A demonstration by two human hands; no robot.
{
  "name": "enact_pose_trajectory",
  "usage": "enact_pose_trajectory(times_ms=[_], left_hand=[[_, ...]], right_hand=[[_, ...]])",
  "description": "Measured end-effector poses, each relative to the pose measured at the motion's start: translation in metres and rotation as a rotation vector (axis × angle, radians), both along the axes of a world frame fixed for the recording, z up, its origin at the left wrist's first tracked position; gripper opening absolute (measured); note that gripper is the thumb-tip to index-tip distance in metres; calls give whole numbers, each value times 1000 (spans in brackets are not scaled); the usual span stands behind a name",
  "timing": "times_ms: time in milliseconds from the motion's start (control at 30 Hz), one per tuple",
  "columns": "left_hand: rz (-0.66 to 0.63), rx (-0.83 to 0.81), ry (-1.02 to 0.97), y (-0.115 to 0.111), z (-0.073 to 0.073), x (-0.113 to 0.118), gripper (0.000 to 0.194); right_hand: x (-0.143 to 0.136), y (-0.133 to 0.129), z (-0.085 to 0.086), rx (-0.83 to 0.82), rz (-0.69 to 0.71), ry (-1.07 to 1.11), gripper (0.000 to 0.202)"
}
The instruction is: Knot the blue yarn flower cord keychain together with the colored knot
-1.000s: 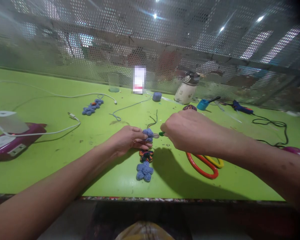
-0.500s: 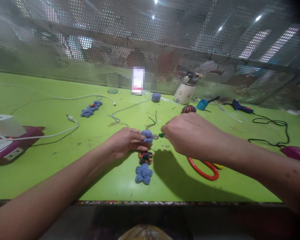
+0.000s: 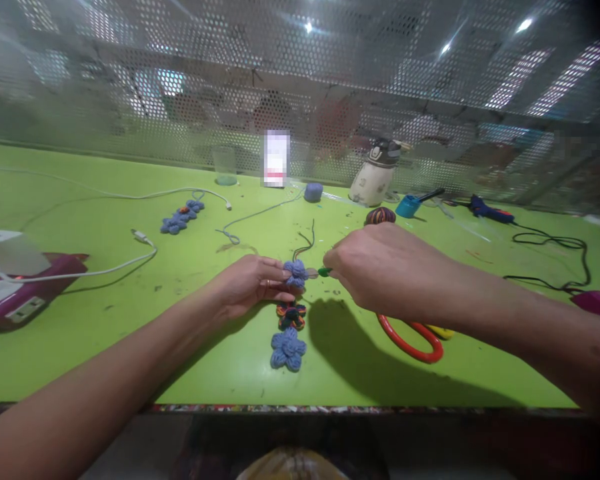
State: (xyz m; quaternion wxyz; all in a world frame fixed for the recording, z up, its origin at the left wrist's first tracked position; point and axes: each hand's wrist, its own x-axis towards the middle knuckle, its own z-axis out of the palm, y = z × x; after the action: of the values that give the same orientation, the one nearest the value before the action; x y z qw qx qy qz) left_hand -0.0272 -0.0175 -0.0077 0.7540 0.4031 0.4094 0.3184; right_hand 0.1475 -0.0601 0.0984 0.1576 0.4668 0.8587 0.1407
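My left hand (image 3: 257,283) pinches the left side of a blue yarn flower (image 3: 296,273), the top one in a joined strip. Below it hang a dark multicoloured flower (image 3: 291,315) and another blue flower (image 3: 288,349), lying on the green table (image 3: 220,367). My right hand (image 3: 360,267) is closed round a small tool with a green part (image 3: 324,272); its thin tip reaches the top flower's right side. Loose dark yarn ends (image 3: 307,241) rise above that flower.
Red-handled scissors (image 3: 413,347) lie under my right forearm. Behind are a multicoloured yarn ball (image 3: 380,215), a blue yarn ball (image 3: 313,193), a bottle (image 3: 373,177) and a glue gun (image 3: 490,209). At left are a second flower strip (image 3: 182,217), white cables and a purple power strip (image 3: 35,287).
The view has shifted slightly. Both hands keep nearly the same position at the top flower, with the tool tip still against its right side.
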Motion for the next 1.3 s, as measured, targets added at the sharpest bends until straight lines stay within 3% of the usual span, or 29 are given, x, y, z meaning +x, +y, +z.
enact_pose_trajectory(times_ms=[1300], left_hand=[[33,-60,20,0,2,2,10]], right_hand=[[-4,-9,-5,7,5,12,15]])
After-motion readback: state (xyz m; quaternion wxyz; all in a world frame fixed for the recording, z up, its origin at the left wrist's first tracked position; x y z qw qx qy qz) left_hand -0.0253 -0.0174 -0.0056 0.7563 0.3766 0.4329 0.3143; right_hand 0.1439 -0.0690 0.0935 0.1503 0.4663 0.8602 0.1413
